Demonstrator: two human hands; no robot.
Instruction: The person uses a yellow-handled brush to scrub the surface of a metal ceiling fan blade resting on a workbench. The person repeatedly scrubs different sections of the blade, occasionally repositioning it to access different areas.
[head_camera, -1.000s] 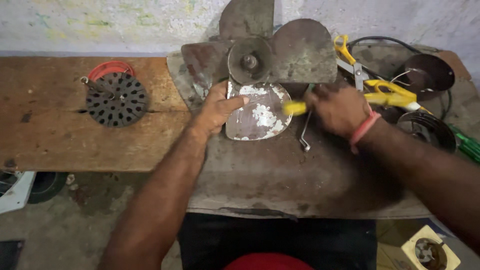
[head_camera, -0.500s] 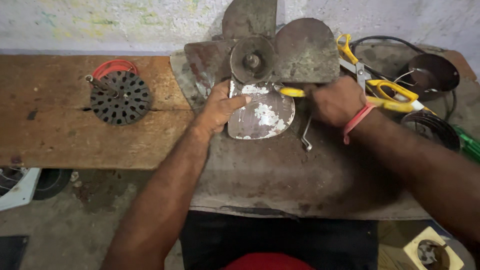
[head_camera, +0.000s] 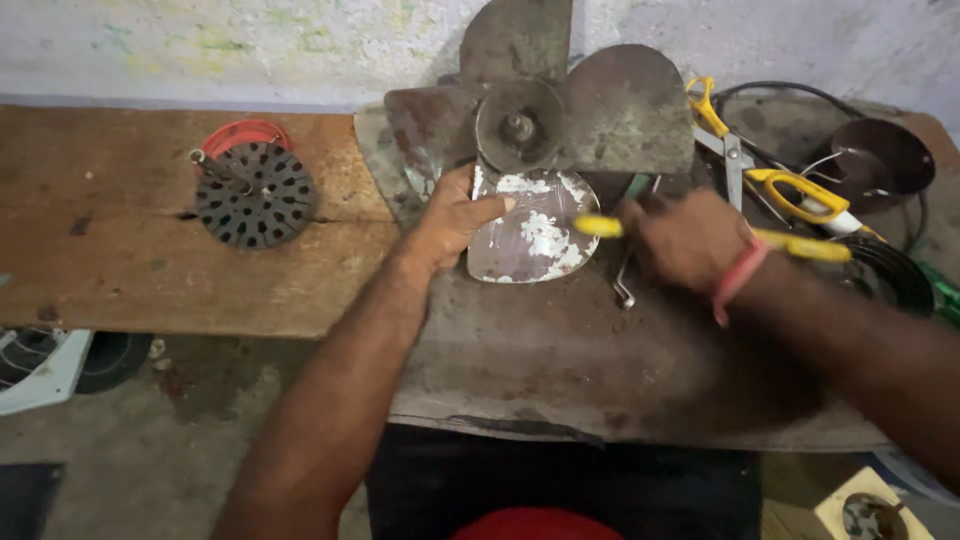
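On the grimy metal sheet (head_camera: 560, 360) we press our left hand (head_camera: 452, 215), fingers spread, onto the paint-flaked blade of the rusty four-bladed fan (head_camera: 530, 235). Our right hand (head_camera: 685, 240) is clenched around a yellow-handled tool (head_camera: 600, 226), probably a screwdriver, tip blurred. A dark round bowl (head_camera: 885, 160) holds wire loops.

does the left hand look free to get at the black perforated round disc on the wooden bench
Probably yes: the left hand only rests on the worn grey fan blade, and bare wooden bench lies between it and the black perforated round disc.

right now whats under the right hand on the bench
A small metal wrench pokes out below the right hand, which grips a yellow-handled tool. The hand covers the wrench's upper end and the tool's middle.
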